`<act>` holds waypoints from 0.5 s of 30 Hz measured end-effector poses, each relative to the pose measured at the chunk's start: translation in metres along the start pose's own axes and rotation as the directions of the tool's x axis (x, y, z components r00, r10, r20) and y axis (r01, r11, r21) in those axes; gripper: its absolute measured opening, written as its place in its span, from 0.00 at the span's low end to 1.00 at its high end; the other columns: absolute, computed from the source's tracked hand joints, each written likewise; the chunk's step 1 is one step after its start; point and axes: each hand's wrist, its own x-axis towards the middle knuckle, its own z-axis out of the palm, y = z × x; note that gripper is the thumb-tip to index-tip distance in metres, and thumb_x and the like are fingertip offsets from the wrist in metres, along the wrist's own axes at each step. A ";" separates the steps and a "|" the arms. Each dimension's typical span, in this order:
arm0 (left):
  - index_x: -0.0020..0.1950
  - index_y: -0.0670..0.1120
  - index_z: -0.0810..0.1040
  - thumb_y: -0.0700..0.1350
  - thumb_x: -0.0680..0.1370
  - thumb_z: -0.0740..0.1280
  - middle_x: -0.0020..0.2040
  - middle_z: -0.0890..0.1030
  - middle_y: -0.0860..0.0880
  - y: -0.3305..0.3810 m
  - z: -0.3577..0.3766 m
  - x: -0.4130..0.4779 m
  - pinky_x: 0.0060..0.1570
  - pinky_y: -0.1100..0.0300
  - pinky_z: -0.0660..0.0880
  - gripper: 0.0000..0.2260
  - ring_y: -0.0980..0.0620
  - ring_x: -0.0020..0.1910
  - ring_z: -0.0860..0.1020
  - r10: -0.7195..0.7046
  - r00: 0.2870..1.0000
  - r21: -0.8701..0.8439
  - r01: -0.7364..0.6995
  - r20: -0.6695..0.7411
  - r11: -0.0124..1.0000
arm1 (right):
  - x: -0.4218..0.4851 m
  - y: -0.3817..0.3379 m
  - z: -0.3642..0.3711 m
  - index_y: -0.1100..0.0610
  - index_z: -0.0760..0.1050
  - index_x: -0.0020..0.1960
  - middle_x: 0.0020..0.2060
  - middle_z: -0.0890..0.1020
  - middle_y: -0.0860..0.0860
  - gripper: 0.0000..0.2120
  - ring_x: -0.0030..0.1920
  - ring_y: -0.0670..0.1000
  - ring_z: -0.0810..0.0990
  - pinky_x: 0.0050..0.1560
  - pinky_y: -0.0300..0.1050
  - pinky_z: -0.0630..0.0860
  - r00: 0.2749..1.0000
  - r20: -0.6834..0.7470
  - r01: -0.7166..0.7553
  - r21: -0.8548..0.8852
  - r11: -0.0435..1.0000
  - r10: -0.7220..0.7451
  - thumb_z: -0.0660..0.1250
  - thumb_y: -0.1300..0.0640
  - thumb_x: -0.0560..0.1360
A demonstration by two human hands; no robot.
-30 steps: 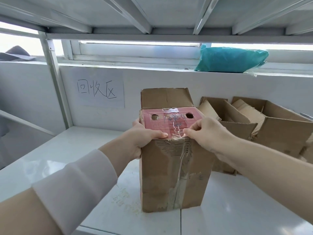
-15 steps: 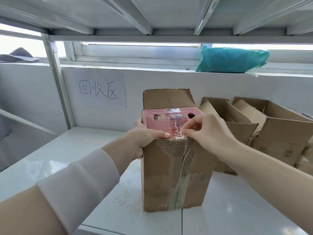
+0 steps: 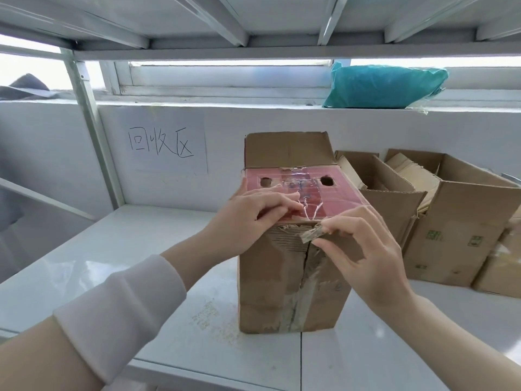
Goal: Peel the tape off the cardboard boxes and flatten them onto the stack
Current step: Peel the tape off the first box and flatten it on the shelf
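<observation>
Since before, the right hand (image 3: 375,258) has dropped below the top edge of the box (image 3: 276,292), pinching a peeled tape (image 3: 311,234) end at its front. The left hand (image 3: 253,218) grips its red top. The sign (image 3: 162,142) reads 回收区.

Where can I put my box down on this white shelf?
Left of the taped box, the shelf lies bare up to the metal post. The right side is crowded: open boxes stand close beside it.
</observation>
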 end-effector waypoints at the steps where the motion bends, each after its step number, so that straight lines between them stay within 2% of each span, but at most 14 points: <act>1: 0.58 0.58 0.77 0.53 0.77 0.60 0.66 0.72 0.61 -0.002 -0.002 0.000 0.75 0.51 0.41 0.12 0.65 0.71 0.61 0.015 0.999 0.029 -0.016 0.035 0.999 | 0.000 -0.001 0.001 0.56 0.72 0.54 0.37 0.78 0.52 0.13 0.41 0.49 0.74 0.48 0.37 0.72 1.000 0.002 0.004 0.006 1.000 -0.004 0.70 0.58 0.71; 3: 0.60 0.59 0.76 0.58 0.74 0.62 0.67 0.71 0.63 -0.007 -0.005 0.002 0.75 0.49 0.49 0.15 0.68 0.70 0.61 0.027 0.997 0.074 -0.032 0.068 0.997 | 0.001 -0.002 0.004 0.60 0.77 0.52 0.36 0.78 0.53 0.10 0.38 0.50 0.75 0.46 0.38 0.73 0.999 -0.020 0.039 0.000 0.999 -0.039 0.70 0.61 0.71; 5: 0.59 0.59 0.76 0.55 0.75 0.65 0.65 0.71 0.65 -0.009 -0.004 0.003 0.74 0.50 0.51 0.13 0.76 0.64 0.60 0.030 0.998 0.067 -0.034 0.061 0.997 | 0.000 -0.001 0.006 0.64 0.81 0.42 0.37 0.76 0.53 0.04 0.38 0.52 0.75 0.44 0.37 0.73 0.995 -0.038 0.089 -0.037 0.995 -0.090 0.69 0.63 0.72; 7: 0.58 0.57 0.78 0.51 0.75 0.66 0.62 0.72 0.66 -0.011 -0.002 0.005 0.74 0.50 0.53 0.12 0.81 0.60 0.61 0.044 0.999 0.050 -0.045 0.033 0.998 | -0.013 0.001 0.012 0.64 0.80 0.38 0.36 0.72 0.52 0.09 0.37 0.51 0.72 0.42 0.36 0.70 0.991 -0.026 0.130 -0.059 0.990 -0.131 0.66 0.62 0.74; 9: 0.57 0.55 0.78 0.50 0.76 0.66 0.63 0.74 0.64 -0.011 -0.002 0.007 0.73 0.50 0.55 0.11 0.76 0.60 0.64 0.029 1.000 0.054 -0.029 0.006 0.998 | -0.049 0.003 0.021 0.61 0.77 0.42 0.37 0.69 0.51 0.10 0.37 0.51 0.67 0.39 0.40 0.67 0.958 0.152 0.256 -0.061 0.965 -0.244 0.59 0.62 0.78; 11: 0.57 0.55 0.78 0.52 0.76 0.65 0.63 0.75 0.62 -0.010 -0.004 0.008 0.71 0.52 0.58 0.10 0.69 0.61 0.67 0.014 1.000 0.082 -0.013 -0.016 0.997 | -0.100 0.006 0.032 0.56 0.73 0.44 0.39 0.66 0.49 0.11 0.38 0.50 0.66 0.38 0.40 0.69 0.864 0.432 0.322 -0.079 0.943 -0.259 0.53 0.62 0.79; 12: 0.56 0.55 0.78 0.54 0.76 0.65 0.62 0.76 0.62 -0.007 -0.004 0.009 0.69 0.52 0.62 0.11 0.66 0.61 0.69 0.012 1.000 0.113 -0.010 -0.021 0.994 | -0.120 0.008 0.033 0.55 0.72 0.43 0.39 0.66 0.48 0.10 0.38 0.48 0.67 0.36 0.40 0.71 0.854 0.484 0.256 -0.073 0.964 -0.190 0.55 0.61 0.78; 13: 0.55 0.55 0.77 0.59 0.74 0.65 0.61 0.77 0.61 -0.002 -0.003 0.011 0.65 0.53 0.65 0.13 0.62 0.59 0.72 0.013 1.000 0.172 -0.008 -0.022 0.985 | -0.132 0.009 0.033 0.55 0.72 0.42 0.39 0.67 0.47 0.08 0.38 0.46 0.68 0.36 0.37 0.71 0.877 0.475 0.113 -0.057 0.992 -0.073 0.58 0.58 0.78; 15: 0.53 0.53 0.73 0.68 0.69 0.64 0.56 0.76 0.58 0.010 0.002 0.015 0.53 0.56 0.68 0.22 0.56 0.52 0.73 0.004 1.000 0.364 0.002 -0.016 0.931 | -0.134 0.005 0.027 0.56 0.72 0.38 0.35 0.69 0.42 0.10 0.36 0.39 0.67 0.35 0.28 0.67 0.904 0.348 -0.262 -0.006 0.965 0.247 0.66 0.50 0.74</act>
